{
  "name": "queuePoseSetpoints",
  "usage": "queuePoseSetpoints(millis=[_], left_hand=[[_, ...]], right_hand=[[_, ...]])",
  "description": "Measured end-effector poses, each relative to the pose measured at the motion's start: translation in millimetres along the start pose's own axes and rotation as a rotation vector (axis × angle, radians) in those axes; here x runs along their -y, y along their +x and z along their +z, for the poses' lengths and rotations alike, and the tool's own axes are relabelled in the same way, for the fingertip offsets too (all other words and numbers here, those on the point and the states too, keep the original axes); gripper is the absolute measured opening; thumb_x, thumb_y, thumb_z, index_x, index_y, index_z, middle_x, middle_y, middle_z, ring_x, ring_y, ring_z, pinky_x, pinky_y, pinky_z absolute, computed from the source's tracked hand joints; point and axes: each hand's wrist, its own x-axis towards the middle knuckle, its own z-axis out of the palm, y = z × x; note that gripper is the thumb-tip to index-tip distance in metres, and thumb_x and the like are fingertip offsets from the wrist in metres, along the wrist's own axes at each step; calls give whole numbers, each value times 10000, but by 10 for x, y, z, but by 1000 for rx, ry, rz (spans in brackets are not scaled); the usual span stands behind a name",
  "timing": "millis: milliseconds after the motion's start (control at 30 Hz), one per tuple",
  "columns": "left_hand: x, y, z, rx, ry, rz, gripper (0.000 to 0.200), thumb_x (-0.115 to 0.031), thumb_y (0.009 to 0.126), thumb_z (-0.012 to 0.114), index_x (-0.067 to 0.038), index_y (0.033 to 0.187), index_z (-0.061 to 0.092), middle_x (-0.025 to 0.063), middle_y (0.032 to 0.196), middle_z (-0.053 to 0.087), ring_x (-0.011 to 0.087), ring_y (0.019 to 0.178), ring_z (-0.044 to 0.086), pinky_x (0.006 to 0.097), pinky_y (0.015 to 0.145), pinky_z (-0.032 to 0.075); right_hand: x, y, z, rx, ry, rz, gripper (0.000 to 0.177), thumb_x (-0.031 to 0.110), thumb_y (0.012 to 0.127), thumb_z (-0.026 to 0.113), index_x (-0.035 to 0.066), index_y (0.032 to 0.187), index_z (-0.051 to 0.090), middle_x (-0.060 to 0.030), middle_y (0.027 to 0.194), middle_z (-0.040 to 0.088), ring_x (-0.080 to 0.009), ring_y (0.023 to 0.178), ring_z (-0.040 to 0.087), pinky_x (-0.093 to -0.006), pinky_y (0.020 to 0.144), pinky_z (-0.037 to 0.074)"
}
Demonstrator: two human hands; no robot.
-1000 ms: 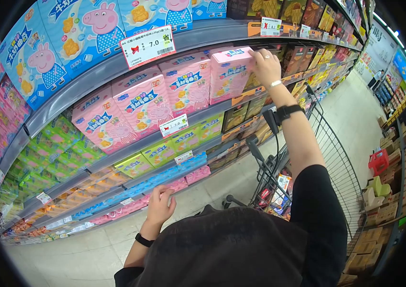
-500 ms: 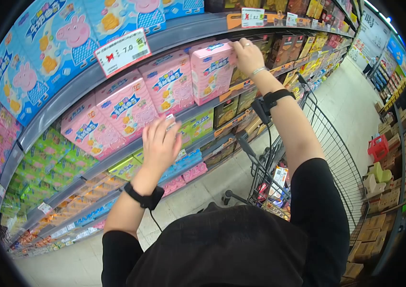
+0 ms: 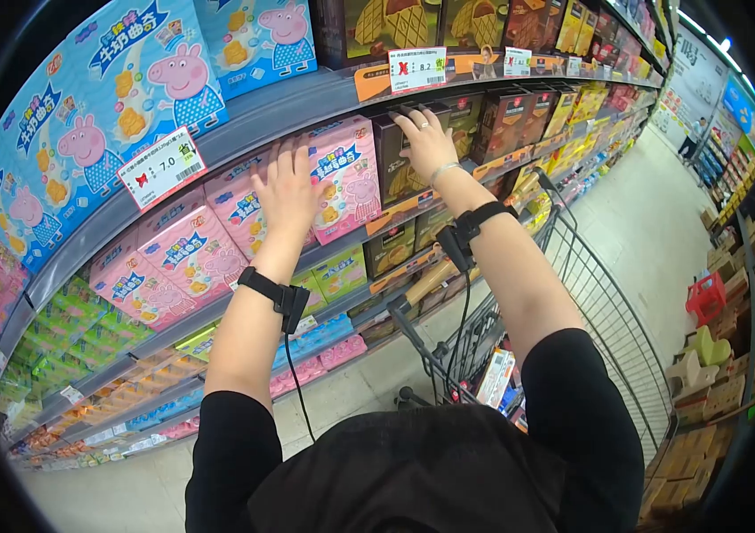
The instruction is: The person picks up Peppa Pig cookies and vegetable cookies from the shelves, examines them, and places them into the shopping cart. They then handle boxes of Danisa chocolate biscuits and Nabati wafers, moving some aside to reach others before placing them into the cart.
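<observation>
1. The left hand [image 3: 288, 191] is held before the row of pink boxes [image 3: 186, 249], its fingers extended and slightly spread; whether a box is touched cannot be told.
2. The right hand [image 3: 428, 147] is placed at the upper part of a dark box [image 3: 392, 182], fingers partly bent; whether it is gripped cannot be told.
3. The rightmost pink box [image 3: 350, 182] is seen upright on the shelf [image 3: 342, 244], just beside the dark box.
</observation>
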Motion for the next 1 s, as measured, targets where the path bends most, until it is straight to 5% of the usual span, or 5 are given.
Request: queuePoseSetpoints(millis=[567,733,833,900,1000], left_hand=[[-2,11,130,1,105,5,727,-350,553,730,-135,1177,425,11,1165,471,163,1021,481,493,880,293],[16,-7,30,63,69,22,659,-340,609,707,-106,1158,429,34,1163,465,205,1059,459,518,913,273],[-66,2,-106,3,53,104,552,-273,677,669,-97,1146,436,63,1159,457,244,1069,447,531,913,281],[-272,-167,-326,-87,-59,248,466,-220,701,642,-89,1112,464,81,1117,479,256,1047,460,526,897,303],[-605,-626,-469,-12,-457,450,374,-155,697,629,-76,1045,518,93,1037,514,260,981,495,468,850,358]], right_hand=[[-58,16,26,-27,26,-45,597,114,613,685,237,1152,459,14,1152,443,-269,1126,361,-540,829,404],[66,-89,-213,-95,67,-48,627,84,653,647,255,1208,409,-14,1282,355,-316,1193,295,-577,901,317],[441,-351,-933,-366,403,-416,427,84,619,602,114,1041,540,-107,1115,513,-343,1020,452,-418,877,377],[745,-877,-1504,69,606,-497,323,140,669,601,70,982,565,-102,925,595,-289,829,562,-376,756,442],[1323,-1659,-2051,445,1844,-734,264,119,793,534,-3,1026,523,-114,863,600,-243,766,583,-309,687,448]])
